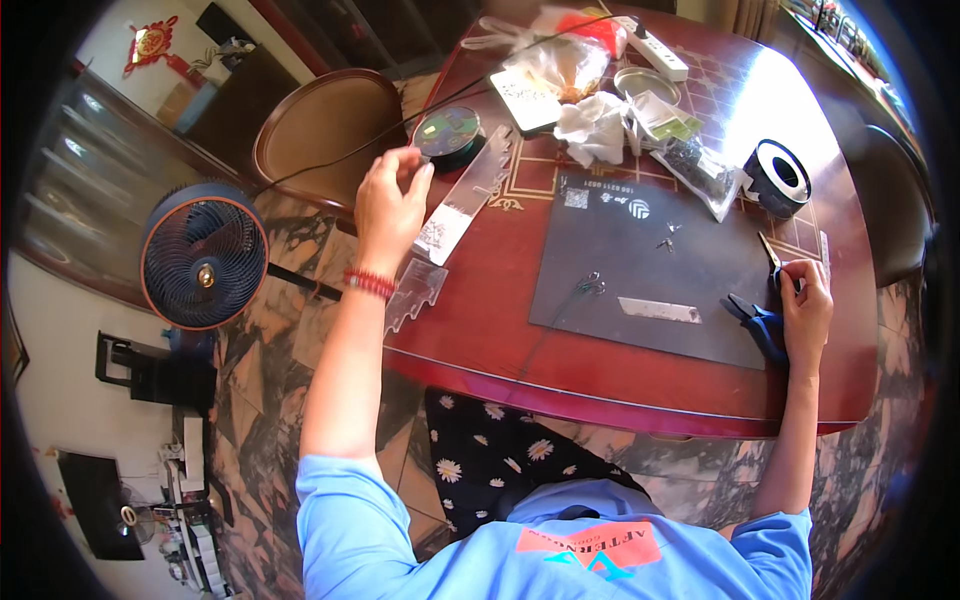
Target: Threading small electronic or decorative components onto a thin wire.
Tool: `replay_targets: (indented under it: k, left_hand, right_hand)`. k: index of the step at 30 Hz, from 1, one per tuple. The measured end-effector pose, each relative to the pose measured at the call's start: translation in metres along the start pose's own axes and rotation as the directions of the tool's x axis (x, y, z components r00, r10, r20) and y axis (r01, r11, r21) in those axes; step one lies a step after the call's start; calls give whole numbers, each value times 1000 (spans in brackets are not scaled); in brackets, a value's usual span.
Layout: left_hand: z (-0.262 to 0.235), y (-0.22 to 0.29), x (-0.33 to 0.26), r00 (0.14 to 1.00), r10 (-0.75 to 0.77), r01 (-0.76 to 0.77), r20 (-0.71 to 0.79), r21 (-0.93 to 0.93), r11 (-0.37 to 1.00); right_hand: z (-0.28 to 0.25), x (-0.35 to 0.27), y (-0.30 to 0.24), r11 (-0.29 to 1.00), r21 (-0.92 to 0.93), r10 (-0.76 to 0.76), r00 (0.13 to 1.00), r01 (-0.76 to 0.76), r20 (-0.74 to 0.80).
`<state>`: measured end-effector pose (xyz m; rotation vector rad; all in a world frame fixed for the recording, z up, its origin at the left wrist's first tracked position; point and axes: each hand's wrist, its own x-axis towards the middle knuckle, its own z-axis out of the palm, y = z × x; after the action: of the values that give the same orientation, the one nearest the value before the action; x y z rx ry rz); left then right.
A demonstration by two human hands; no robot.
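Left hand point(390, 205) beside dark green spool point(448, 132), fingers parted; right hand point(806, 300) curled at blue-handled tool point(766, 330), can't tell if gripping.
Spool at left of red surface point(470, 315), tool at right edge of dark mat point(590, 245), likely for easy reach; probably using mat to keep small bits point(668, 240) visible. Dark pieces inside clear bag point(705, 178).

From the chest point(655, 512), the left hand point(392, 208) was held toward 11 o'clock, thumb point(421, 182) and fingers point(398, 160) parted; the right hand point(806, 310) lay between 1 and 2 o'clock, fingers curled, right forearm point(795, 430) pointing nearly to 12.
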<state>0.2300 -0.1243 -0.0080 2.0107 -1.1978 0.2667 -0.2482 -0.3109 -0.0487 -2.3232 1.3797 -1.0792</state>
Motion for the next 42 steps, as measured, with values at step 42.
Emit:
replay_targets:
  k: [42]
  left_hand:
    - [-39, 48, -139, 1000, 4, -7, 14, 217, 976]
  right_hand:
    - [4, 1, 4, 997, -27, -66, 998, 66, -21]
